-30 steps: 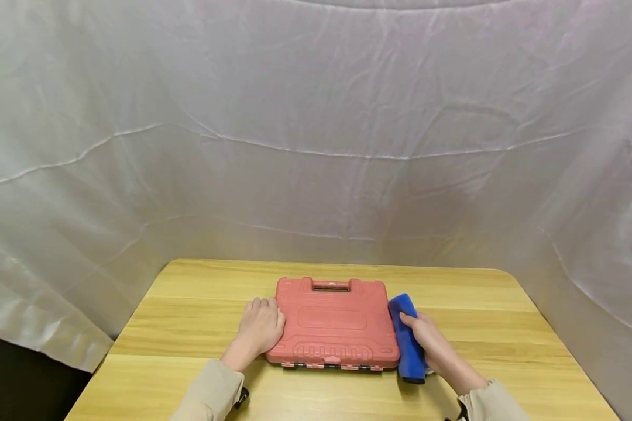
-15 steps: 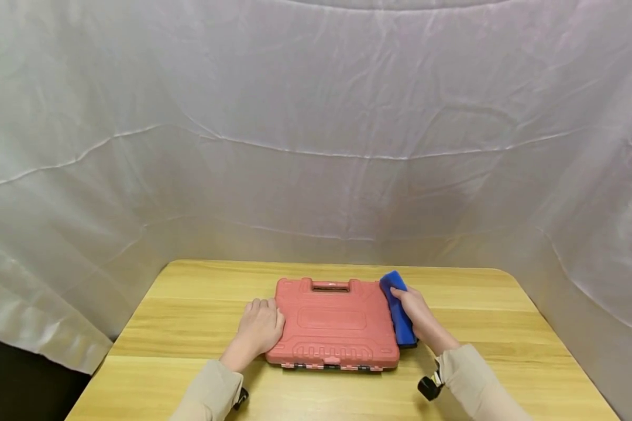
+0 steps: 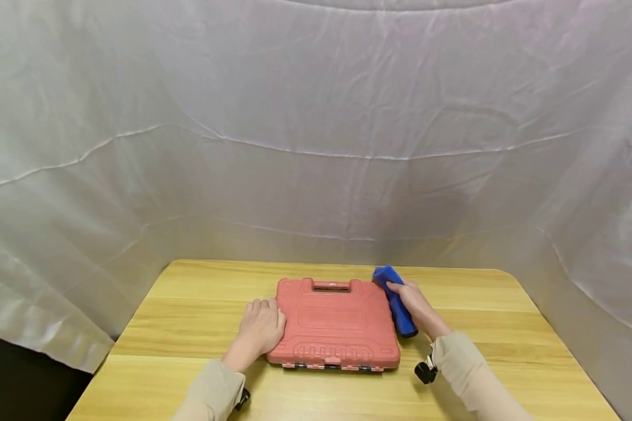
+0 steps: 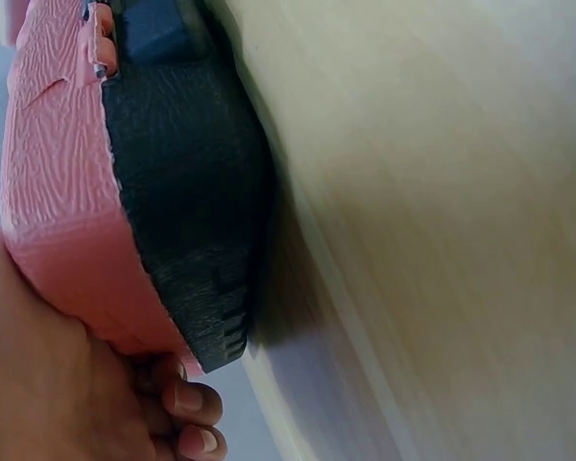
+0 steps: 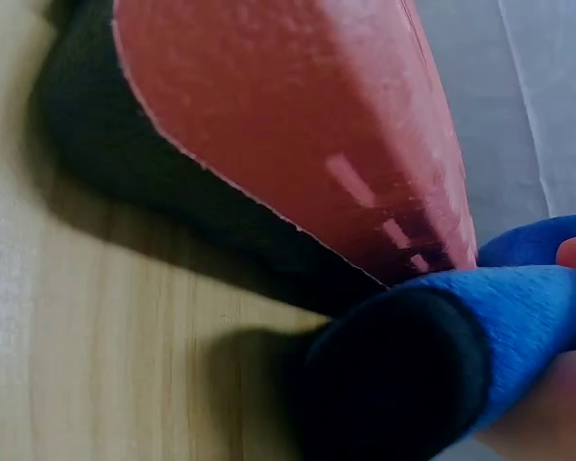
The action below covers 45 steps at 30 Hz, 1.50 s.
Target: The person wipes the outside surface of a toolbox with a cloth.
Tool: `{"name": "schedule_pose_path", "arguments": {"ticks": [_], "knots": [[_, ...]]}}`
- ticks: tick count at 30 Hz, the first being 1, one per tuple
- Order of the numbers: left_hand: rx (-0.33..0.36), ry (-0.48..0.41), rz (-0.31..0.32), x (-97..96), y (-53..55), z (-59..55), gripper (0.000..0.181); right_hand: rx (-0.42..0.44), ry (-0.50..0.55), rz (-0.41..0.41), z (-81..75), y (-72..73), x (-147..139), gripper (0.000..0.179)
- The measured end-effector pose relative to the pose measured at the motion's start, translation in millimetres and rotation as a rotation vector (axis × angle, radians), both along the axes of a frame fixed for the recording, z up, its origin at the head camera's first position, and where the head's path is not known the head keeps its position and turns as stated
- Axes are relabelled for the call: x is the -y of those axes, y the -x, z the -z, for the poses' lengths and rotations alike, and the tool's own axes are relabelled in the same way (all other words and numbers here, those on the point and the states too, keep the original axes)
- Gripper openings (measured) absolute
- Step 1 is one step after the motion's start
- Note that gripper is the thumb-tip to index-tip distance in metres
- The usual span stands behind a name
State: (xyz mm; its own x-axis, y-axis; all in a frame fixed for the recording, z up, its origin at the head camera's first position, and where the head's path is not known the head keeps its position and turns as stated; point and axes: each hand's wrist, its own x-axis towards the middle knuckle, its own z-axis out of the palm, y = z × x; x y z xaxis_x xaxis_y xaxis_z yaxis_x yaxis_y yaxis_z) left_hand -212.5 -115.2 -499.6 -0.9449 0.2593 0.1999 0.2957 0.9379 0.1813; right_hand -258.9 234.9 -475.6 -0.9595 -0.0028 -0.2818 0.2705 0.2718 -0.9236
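Observation:
A red plastic tool case lies flat on the table, its carry handle toward the far side and its hinged edge toward me. My left hand grips the case's left edge, and curled fingertips show beside its side wall in the left wrist view. The case's lower half is black. In my right hand is a folded, fuzzy blue cloth with a black edge, pinched under the thumb. This blue cloth lies against the case's right side near the far corner.
The wooden table has rounded far corners. A pale satin curtain hangs behind it and along both sides. A small black device is strapped at the right wrist.
My right hand has slid the blue cloth away from me along the case's right side, up to the far right corner. My left hand and the case have stayed in place.

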Motion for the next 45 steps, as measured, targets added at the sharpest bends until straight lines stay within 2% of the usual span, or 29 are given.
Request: {"name": "schedule_pose_path", "arguments": {"ticks": [7, 17, 28, 33, 37, 41, 45], "knots": [[-0.012, 0.006, -0.019, -2.0, 0.2, -0.8, 0.023, -0.039, 0.028, -0.032, -5.6, -8.6, 6, 0.050], [-0.020, 0.012, -0.044, -3.2, -0.8, -0.5, 0.021, 0.006, 0.063, -0.067, -14.6, -28.9, 6, 0.054], [-0.049, 0.001, -0.049, -3.8, 0.2, 2.1, 0.026, 0.065, 0.022, -0.086, -22.4, -61.4, 4, 0.060], [-0.024, 0.014, -0.059, -4.1, 1.2, 2.9, 0.026, 0.072, -0.009, -0.077, -26.2, -79.5, 1, 0.059], [-0.005, 0.016, -0.067, -4.4, 2.5, 3.5, 0.026, 0.111, -0.012, -0.077, -30.6, -92.5, 1, 0.061], [0.005, 0.015, -0.069, -4.6, 2.1, 3.1, 0.027, 0.155, 0.016, -0.058, -32.3, -105.0, 1, 0.063], [0.004, 0.015, -0.064, -4.7, 1.7, 2.9, 0.025, 0.190, 0.114, -0.018, -31.9, -115.9, 3, 0.065]]}}
